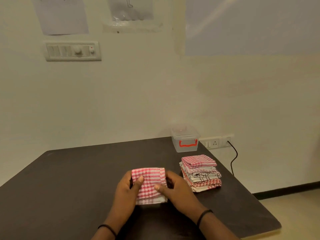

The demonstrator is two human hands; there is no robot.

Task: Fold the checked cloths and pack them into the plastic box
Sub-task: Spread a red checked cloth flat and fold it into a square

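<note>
cloth (150, 184): red-white check | table (69, 179): dark brown | box handle (188, 143): red

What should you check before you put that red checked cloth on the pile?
1. Cloth folded small: ok. The red checked cloth is a compact folded rectangle.
2. Firm grip: ok. The left hand and right hand both hold it, thumbs on top.
3. Pile steady: ok. The stack of folded cloths sits fairly straight on the table.
4. Path to the pile: ok. Nothing lies between cloth and stack.
5. Box ready: not ok. The plastic box has its lid on.
6. Room inside the box: cannot tell.
</note>
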